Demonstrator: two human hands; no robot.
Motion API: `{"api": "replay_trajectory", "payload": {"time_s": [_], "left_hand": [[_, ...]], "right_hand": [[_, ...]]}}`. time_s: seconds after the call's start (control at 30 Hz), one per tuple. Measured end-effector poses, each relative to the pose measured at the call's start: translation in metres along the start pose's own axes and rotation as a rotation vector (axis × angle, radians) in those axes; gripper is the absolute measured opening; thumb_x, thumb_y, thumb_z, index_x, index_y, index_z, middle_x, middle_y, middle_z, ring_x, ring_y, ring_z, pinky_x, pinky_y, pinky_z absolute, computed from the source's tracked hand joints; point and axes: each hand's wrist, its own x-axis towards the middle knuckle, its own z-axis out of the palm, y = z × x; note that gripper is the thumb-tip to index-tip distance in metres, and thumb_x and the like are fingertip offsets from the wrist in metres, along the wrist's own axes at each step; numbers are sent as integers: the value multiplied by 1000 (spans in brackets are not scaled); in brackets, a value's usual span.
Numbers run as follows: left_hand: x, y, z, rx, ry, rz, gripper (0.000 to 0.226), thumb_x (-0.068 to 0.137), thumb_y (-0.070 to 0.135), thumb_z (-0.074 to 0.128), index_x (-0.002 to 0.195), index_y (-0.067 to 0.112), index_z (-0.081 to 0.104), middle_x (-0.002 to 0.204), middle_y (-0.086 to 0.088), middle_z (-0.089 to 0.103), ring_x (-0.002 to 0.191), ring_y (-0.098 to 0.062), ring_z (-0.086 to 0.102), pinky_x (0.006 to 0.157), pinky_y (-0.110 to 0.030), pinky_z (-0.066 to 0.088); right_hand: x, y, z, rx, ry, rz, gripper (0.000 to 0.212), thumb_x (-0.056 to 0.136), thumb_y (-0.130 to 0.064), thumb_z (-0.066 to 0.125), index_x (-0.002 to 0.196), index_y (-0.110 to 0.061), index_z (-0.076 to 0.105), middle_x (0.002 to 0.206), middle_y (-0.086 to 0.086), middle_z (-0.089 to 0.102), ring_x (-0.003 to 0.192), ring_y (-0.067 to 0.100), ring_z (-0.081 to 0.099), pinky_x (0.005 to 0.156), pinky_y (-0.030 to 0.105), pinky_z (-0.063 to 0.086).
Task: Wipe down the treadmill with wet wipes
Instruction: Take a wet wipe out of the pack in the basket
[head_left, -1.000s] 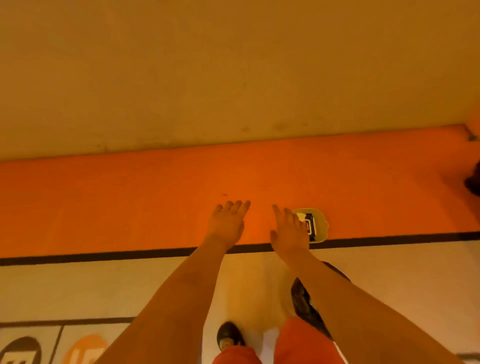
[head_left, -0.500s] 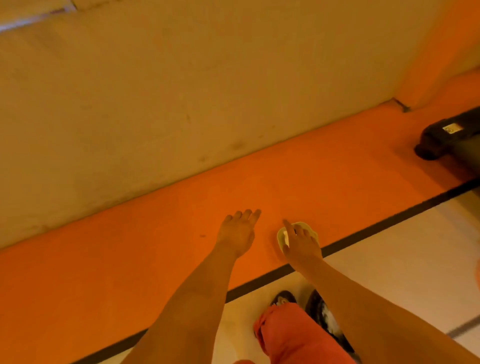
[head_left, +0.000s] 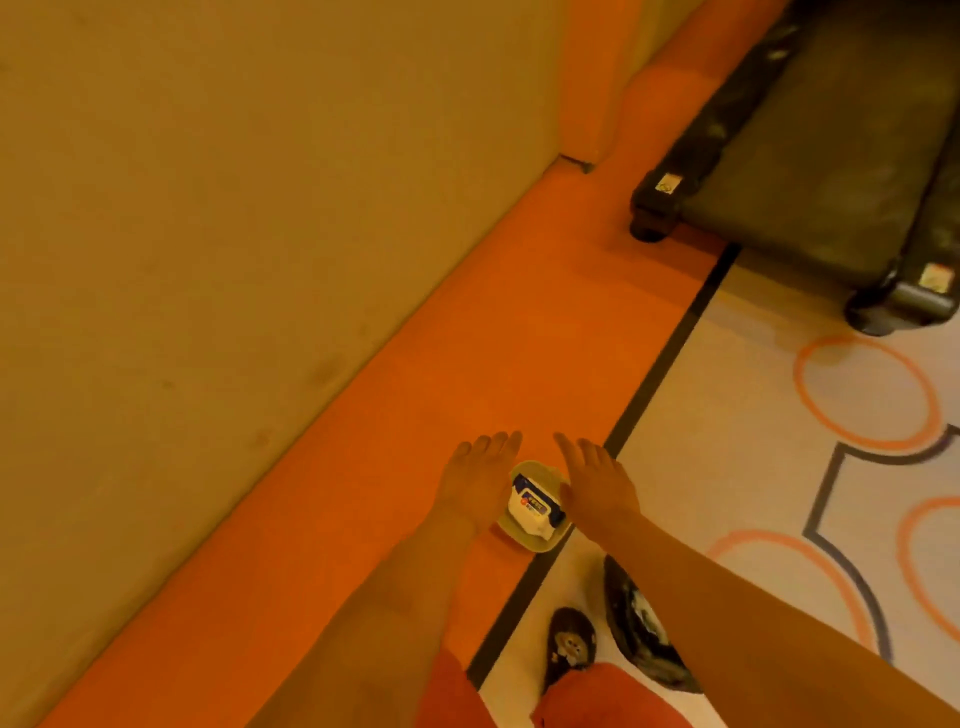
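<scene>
A pack of wet wipes (head_left: 535, 508), white with a blue label, lies in a pale yellow-green dish (head_left: 527, 540) on the orange floor strip. My left hand (head_left: 475, 480) hovers just left of the pack, fingers spread, holding nothing. My right hand (head_left: 595, 480) is stretched out just right of it, fingers apart, also holding nothing. The black treadmill (head_left: 810, 150) stands at the upper right, its rear end and two feet facing me.
A beige wall (head_left: 208, 234) runs along the left. The orange floor strip (head_left: 519, 338) is bordered by a black line (head_left: 665, 364), with white patterned flooring (head_left: 779, 467) to the right. My dark shoes (head_left: 571, 644) and orange-red shorts (head_left: 597, 696) are at the bottom.
The view has swung right, bringing the treadmill fully into sight. My right hand has moved off the dish, so the wipes pack now shows between both hands.
</scene>
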Motion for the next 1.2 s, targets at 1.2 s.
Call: {"api": "replay_trajectory", "payload": {"time_s": [1.2], "left_hand": [[181,-61,176,36,-142,442,68,102,29,44,155,20,3,162,-5,13,148,-25,16,120,-42,16]], "right_hand": [[78,-25,200,227,128,538,67,99,-31,49,154,-23,11,156,10,25,145,28,22,113,39,28]]}}
